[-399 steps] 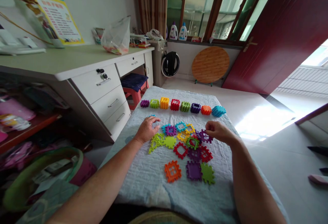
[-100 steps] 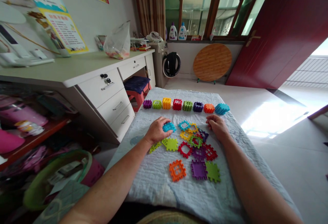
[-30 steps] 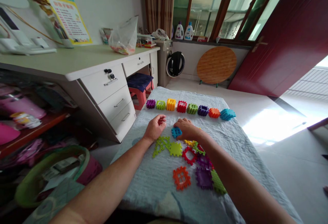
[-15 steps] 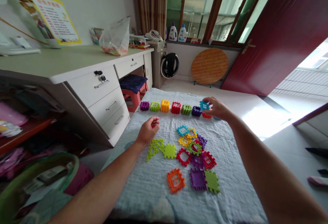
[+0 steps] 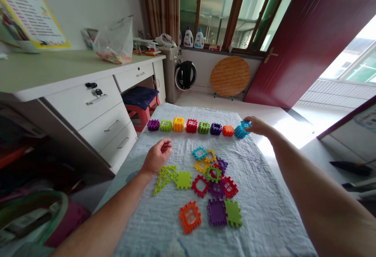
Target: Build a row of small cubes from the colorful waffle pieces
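Several stacks of plastic panels stand in a row: purple (image 5: 153, 125), green (image 5: 166, 125), yellow (image 5: 178, 124), red (image 5: 192, 125), another green, dark purple, orange (image 5: 228, 131) and blue (image 5: 241, 130). The fingers of my right hand (image 5: 255, 125) are closed on a blue panel at the top of the blue stack. My left hand (image 5: 158, 154) hovers at the left, fingers curled, with nothing visible in it. Nearest it lie green triangular pieces (image 5: 164, 178) and a green square (image 5: 183, 180). Loose mixed panels (image 5: 216, 189) overlap at the centre; an orange panel (image 5: 190, 216) lies nearer.
A blue-grey cloth (image 5: 158, 225) covers the table. At the left is a desk (image 5: 73, 63) with a plastic bag (image 5: 116, 41), beside a stool (image 5: 141, 97). Behind are a washing machine (image 5: 172, 76), a round board (image 5: 230, 76) and a red door (image 5: 293, 49).
My right hand has moved right with the blue panel, from above the orange stack to the blue stack. The view has shifted right. My left hand stays near the green pieces.
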The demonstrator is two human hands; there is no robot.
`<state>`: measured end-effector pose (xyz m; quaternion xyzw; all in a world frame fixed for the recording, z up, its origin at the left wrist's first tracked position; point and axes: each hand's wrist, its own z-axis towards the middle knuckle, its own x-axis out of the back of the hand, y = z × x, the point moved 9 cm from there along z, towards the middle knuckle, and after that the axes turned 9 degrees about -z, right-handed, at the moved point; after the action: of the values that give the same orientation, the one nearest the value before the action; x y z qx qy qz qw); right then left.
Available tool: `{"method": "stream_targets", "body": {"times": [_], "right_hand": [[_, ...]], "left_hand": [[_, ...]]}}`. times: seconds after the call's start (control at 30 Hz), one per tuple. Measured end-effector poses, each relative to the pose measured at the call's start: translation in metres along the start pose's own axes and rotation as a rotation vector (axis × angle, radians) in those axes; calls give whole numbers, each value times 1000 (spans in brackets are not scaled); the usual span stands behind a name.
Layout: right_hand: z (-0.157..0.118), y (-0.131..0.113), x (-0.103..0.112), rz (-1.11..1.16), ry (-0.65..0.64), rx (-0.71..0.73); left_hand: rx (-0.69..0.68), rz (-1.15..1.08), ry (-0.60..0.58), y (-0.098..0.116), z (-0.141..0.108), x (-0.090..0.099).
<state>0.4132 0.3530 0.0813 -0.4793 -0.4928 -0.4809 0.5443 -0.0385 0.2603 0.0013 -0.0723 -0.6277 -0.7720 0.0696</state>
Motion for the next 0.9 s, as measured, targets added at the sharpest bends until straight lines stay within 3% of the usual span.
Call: {"method": "stream_targets", "body": {"times": [0.37, 0.67, 0.9], "right_hand": [[10, 13, -30, 10, -132, -37], [4, 20, -40, 72, -84, -56], [2, 10, -48, 199, -105, -80]], "left_hand": [[7, -7, -10, 2, 0, -2], [0, -2, -6, 3, 0, -1], [-6, 2, -9, 2, 0, -1]]}}
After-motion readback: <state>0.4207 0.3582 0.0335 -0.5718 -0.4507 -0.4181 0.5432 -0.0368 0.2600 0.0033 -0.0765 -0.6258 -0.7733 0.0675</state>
